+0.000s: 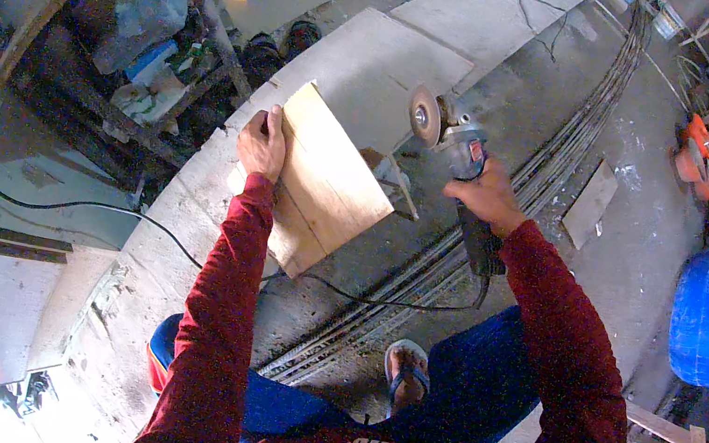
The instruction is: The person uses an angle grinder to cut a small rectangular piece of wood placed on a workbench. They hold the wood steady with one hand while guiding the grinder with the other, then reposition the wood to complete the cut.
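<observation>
Bracing now: rectangular pale-wood board (332, 184) is clasped by left grip (261, 146), grey-black angle grinder (460, 148) by right grip (489, 198); steadiness seems needed.

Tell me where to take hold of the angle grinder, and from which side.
Grasp the angle grinder by its long dark body, coming from the right, as the right grip does. The body is narrow and runs down away from the disc, which sits at the upper-left end, so this likely stays clear of the disc's edge.
</observation>
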{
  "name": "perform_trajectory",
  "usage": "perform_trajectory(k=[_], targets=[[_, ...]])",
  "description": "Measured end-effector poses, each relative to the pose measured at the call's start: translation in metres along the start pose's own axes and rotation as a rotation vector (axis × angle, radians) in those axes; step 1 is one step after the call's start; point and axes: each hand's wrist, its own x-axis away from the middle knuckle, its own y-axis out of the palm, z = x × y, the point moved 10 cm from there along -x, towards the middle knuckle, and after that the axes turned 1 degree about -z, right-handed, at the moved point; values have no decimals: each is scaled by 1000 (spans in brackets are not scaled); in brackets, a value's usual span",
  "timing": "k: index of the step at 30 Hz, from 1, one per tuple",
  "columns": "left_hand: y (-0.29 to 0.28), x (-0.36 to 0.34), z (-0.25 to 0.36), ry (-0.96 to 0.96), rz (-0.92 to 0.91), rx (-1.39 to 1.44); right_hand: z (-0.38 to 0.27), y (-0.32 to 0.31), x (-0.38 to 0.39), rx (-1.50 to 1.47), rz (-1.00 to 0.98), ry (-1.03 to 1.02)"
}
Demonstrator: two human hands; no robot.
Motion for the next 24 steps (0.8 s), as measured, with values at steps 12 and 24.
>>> perform_trajectory(k=[12, 24], targets=[[-13, 3, 9, 47, 74, -22, 11, 3, -1, 271, 25, -5], [-19, 4, 6, 15, 118, -96, -19, 11, 9, 402, -59, -63]])
